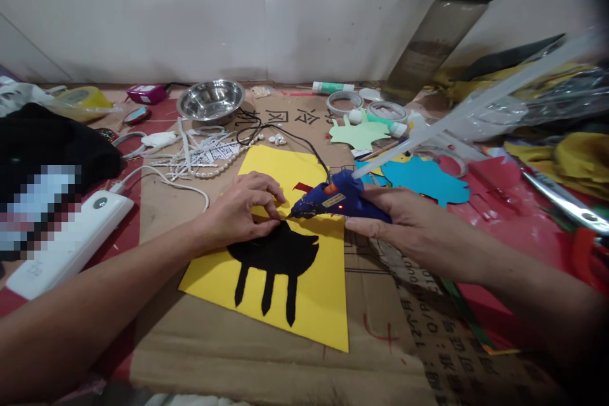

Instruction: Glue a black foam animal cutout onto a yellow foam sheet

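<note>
My right hand (399, 219) is wrapped round a blue hot glue gun (333, 196), with a long glue stick (428, 127) poking out of its back. The gun's nozzle points left, at the upper edge of a black cutout (276, 250) with leg-like strips. That cutout lies on a yellow sheet (318, 311). My left hand (250, 209) rests over the cutout's upper left, fingers bent and pressed together near the nozzle; whatever they pinch is hidden. A small red piece (302, 187) shows just behind the nozzle.
Brown cardboard (190, 342) covers the work surface. A steel bowl (210, 101), pearl beads and paper strips (190, 152) lie behind left. A power bank (71, 244) is at left. Tape rolls (345, 103), green (359, 132) and blue cutouts (423, 179) sit behind right, near a tilted bottle (438, 25).
</note>
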### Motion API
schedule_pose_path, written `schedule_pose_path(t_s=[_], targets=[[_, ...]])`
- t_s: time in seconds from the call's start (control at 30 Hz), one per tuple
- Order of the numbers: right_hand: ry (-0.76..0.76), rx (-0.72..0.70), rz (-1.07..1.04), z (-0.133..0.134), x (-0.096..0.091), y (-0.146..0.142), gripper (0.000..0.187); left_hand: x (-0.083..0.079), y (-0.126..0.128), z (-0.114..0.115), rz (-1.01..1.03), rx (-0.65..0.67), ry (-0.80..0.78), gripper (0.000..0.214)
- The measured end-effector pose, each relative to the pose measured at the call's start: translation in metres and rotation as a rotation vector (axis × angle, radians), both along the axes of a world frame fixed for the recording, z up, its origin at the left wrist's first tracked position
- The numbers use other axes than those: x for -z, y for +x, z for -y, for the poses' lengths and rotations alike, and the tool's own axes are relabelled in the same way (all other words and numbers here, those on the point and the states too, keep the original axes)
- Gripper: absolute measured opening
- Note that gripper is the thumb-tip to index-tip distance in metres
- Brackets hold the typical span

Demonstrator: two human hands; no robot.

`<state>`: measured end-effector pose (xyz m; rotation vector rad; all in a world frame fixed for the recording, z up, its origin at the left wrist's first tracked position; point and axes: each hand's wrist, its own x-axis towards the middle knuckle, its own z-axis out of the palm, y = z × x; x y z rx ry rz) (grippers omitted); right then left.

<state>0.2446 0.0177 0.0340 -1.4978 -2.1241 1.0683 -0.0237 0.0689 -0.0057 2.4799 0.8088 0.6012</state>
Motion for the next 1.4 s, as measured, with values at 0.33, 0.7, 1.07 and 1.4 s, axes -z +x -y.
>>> schedule_pose_path(t_s=[0.33, 0.7, 1.07, 1.4], targets=[[0.014, 0.029, 0.01, -0.0001, 0.0009, -0.0045, 0.042, 0.0004, -0.0001, 0.0004, 0.001, -0.014, -0.007, 0.008], [0.058, 0.096, 0.117, 0.0028, 0.0035, 0.0019, 0.052, -0.0015, 0.0005, 0.0001, 0.012, 0.006, -0.021, 0.01], [0.1, 0.071, 0.085, 0.0021, 0.0053, -0.0039, 0.048, 0.0014, 0.0005, -0.0001, 0.021, 0.003, 0.005, 0.008], [0.097, 0.073, 0.079, 0.003, 0.0045, -0.0027, 0.044, 0.0032, -0.0011, -0.0011, 0.038, 0.012, 0.022, 0.009]])
